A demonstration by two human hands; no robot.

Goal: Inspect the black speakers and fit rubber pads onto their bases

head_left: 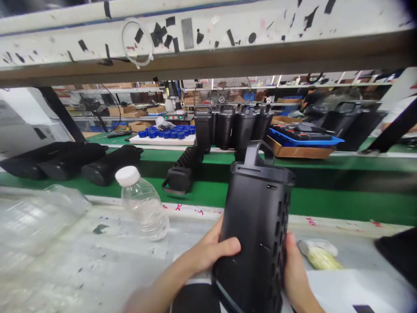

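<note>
A black speaker-like housing with a top handle and slotted side is held upright, slightly tilted, between both hands. My left hand grips its left side, thumb across the front face and other fingers hidden behind. Against the slotted right side presses my right hand, its fingers mostly out of sight behind the housing. Below the left wrist lies a dark flat piece on the bench, partly cut off by the frame.
A clear bottle with a white cap stands at left on the worktable. Across it, a green conveyor carries a similar housing lying down. Farther back are upright black housings and blue caps on a tray.
</note>
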